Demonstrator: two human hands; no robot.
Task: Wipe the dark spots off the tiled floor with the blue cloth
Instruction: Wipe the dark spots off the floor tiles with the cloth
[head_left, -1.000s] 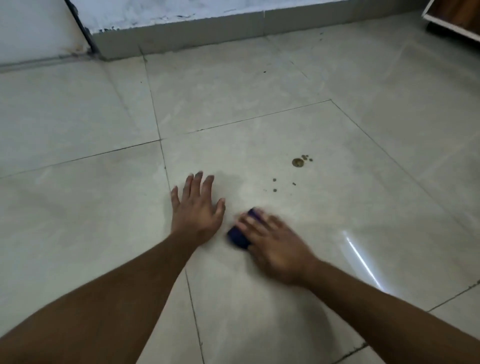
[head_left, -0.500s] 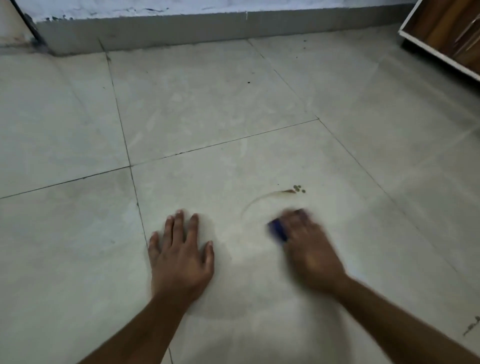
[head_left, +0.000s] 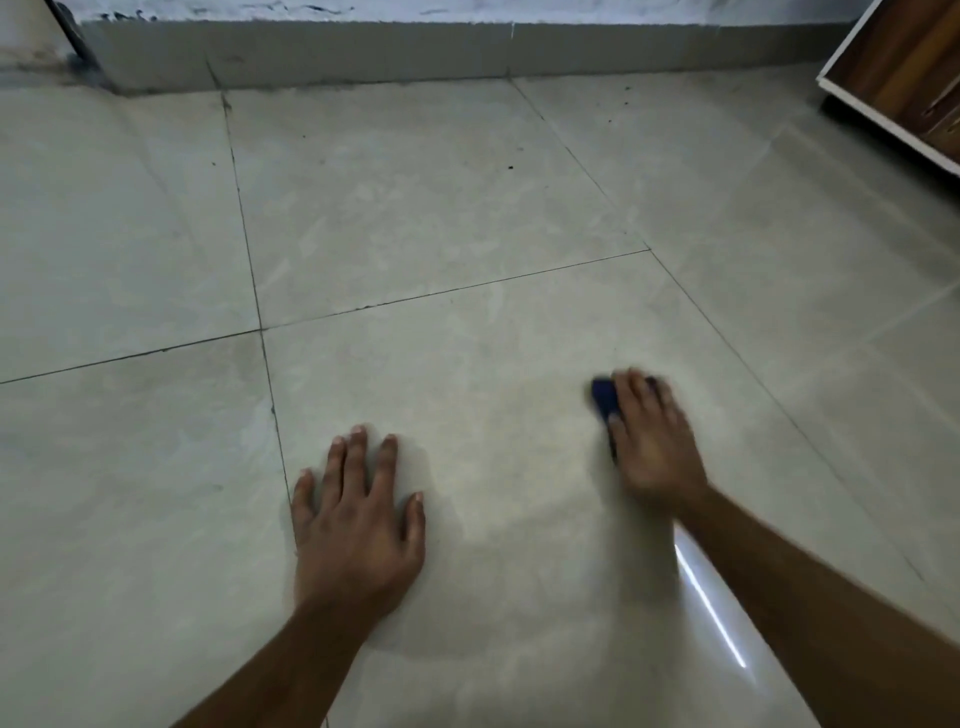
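Blue, folded and mostly hidden, the small dark-blue cloth (head_left: 605, 399) lies flat on the pale grey glossy tiled floor (head_left: 467, 208) in the head view, pinned beneath the right hand (head_left: 655, 441); only its left edge shows past the fingers (head_left: 631, 395). That hand is motion-blurred, its grip laid over the cloth with fingers fairly straight and pressing down; whether the thumb curls round the cloth's edge I cannot tell. The left hand (head_left: 358, 519) sits well to the left of the cloth, its grip spread, palm and fingers flat on the tile as a prop. Around the cloth the tile looks clean, with no marks visible beside the fingers, so the scrubbing stroke over this patch seems near its end. A few tiny dark specks (head_left: 510, 167) lie far ahead of both hands on the farther tile, toward the grey skirting (head_left: 363, 52); a wooden cabinet corner (head_left: 904, 73) stands far off to the right. The next move likely calls for lifting to check underneath, then reaching forward with firm pressure on those specks.
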